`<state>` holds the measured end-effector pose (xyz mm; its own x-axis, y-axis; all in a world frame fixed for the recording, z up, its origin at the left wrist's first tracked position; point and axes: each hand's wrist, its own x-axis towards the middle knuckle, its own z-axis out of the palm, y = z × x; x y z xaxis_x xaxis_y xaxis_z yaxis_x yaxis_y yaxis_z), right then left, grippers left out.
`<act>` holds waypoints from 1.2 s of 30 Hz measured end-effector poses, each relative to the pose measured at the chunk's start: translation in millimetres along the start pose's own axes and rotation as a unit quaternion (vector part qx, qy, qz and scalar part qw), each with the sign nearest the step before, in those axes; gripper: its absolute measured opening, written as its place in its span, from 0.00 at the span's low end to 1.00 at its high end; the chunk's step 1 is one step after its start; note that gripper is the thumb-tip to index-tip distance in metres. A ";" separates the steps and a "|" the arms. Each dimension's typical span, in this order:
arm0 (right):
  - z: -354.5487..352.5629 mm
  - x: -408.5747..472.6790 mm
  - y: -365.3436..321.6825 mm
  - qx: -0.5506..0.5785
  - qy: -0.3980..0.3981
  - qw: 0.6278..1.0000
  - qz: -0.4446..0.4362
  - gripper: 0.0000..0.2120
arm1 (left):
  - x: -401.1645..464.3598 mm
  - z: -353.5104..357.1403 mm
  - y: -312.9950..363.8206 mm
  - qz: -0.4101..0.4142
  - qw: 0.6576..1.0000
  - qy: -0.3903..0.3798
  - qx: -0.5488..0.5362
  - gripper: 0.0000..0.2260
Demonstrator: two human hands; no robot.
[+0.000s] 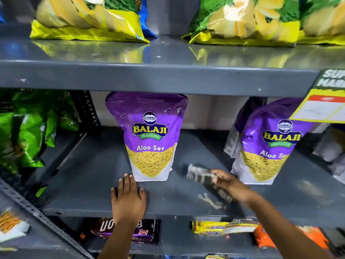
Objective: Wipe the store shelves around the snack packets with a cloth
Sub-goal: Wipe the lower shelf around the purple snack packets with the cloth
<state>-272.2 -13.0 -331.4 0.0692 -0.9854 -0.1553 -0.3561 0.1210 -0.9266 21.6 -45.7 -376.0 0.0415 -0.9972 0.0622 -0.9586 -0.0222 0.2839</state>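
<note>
Two purple Aloo Sev packets stand upright on the grey middle shelf point(89, 184), one in the centre point(149, 135), one at the right point(268, 146). My left hand point(127, 199) lies flat on the shelf, fingers spread, its fingertips touching the bottom left of the centre packet. My right hand point(231, 186) is blurred with motion between the two packets and grips a dark cloth point(200, 174) with pale patches, which lies against the shelf surface.
Green packets point(24, 135) fill the shelf's left end. Yellow-green chip bags point(89, 17) sit on the upper shelf point(149, 75). A yellow price tag point(321, 107) hangs at the right. Dark and yellow packets point(211, 228) lie on the lower shelf.
</note>
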 end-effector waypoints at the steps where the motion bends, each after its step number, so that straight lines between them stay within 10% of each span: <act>1: -1.1 1.4 -8.8 0.046 0.047 0.998 0.005 0.10 | -0.5 0.1 0.2 -0.002 1.000 -0.005 0.001 0.34; 12: 137.2 0.7 -26.6 -0.459 0.010 0.887 0.054 0.29 | -0.8 3.2 -1.0 0.001 1.000 -0.003 0.000 0.31; 22: 55.4 -46.3 24.0 -0.461 0.122 0.874 0.091 0.39 | -2.3 -3.5 -0.7 0.001 1.000 -0.017 -0.011 0.25; 31: -20.7 -76.7 -14.0 -0.355 0.286 0.863 0.219 0.12 | -4.1 -2.7 2.5 0.000 1.000 -0.001 -0.011 0.28; 36: 126.7 -21.2 -38.0 -0.423 0.084 0.899 0.075 0.19 | -3.8 -2.4 0.0 0.005 1.000 -0.006 -0.005 0.25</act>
<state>-142.1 18.4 -336.3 -0.1561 -0.9783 -0.1365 -0.9361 0.1907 -0.2957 22.2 -41.7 -373.9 0.0274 -0.9982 0.0534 -0.9561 -0.0106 0.2929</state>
